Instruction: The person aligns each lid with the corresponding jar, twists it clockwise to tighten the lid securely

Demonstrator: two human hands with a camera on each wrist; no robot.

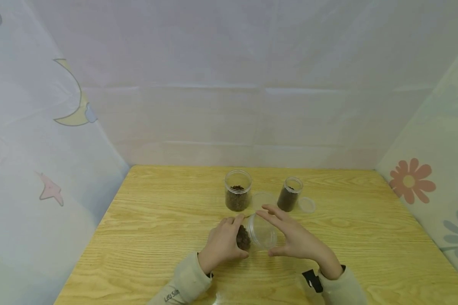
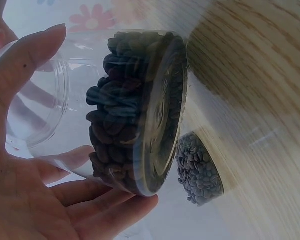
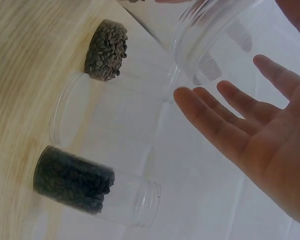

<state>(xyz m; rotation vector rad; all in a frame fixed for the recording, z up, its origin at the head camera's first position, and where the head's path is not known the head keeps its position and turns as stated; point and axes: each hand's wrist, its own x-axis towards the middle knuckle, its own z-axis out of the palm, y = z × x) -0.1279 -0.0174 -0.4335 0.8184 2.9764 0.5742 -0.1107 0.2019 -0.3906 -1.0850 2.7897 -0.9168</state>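
Observation:
My left hand grips a clear screw-neck jar with dark coffee beans in its lower part, thumb on one side and fingers on the other. In the head view this jar tilts to the right, its clear ridged end toward my right hand. The right hand's fingers are fairly straight and spread around that end; in the right wrist view their fingertips lie at its edge and the palm shows. Whether a lid or another clear vessel sits at that end, I cannot tell.
Behind the hands stand a wide uncovered jar and a narrower uncovered jar, both partly filled with beans. A large clear lid lies between them and a smaller lid to the right. A wood-grain table meets hanging cloth.

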